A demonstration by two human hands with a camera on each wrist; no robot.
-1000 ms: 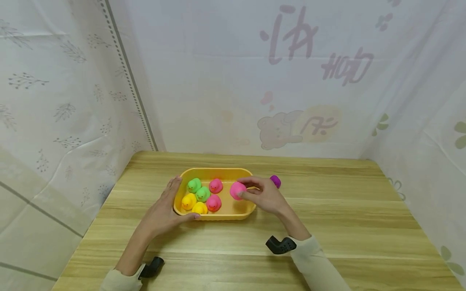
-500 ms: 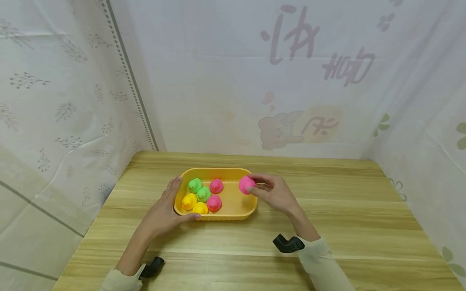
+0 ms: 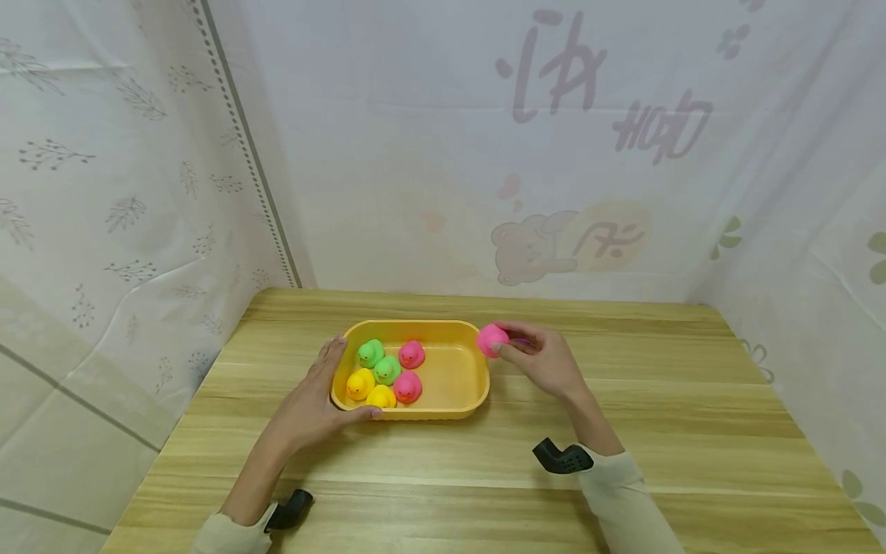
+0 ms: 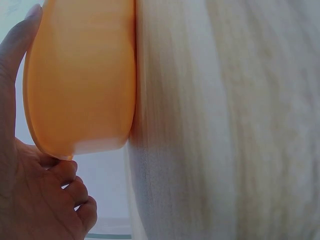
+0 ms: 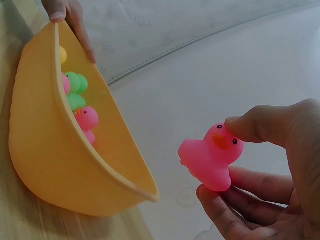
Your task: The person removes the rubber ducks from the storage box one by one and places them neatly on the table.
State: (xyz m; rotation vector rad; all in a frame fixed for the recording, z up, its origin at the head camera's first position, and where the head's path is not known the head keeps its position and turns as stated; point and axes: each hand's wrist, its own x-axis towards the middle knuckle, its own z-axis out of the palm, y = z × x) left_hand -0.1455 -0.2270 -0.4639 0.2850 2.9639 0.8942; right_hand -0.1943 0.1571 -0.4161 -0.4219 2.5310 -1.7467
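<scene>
A pink rubber duck [image 3: 492, 340] is pinched between the thumb and fingers of my right hand [image 3: 543, 358], at the right end of the yellow plastic basin [image 3: 453, 412]. The right wrist view shows the duck [image 5: 212, 157] apart from the basin's rim, its orange beak facing the camera. My left hand [image 3: 308, 400] holds the basin's left end, thumb at the front rim and fingers at the far left side. In the basin's left part sit two green ducks [image 3: 386, 370], two yellow ducks [image 3: 360, 383] and two pink ducks [image 3: 408, 386].
Behind the right fingers a sliver of a purple thing [image 3: 522, 340] shows; most of it is hidden. The wooden table [image 3: 657, 400] reaches a hanging patterned cloth [image 3: 415, 154] at the back and sides. Each wrist wears a black camera mount [image 3: 562, 457].
My right hand has carried the pink duck from over the basin's right part to its right end, moving right and slightly away. The left hand and basin have stayed in place.
</scene>
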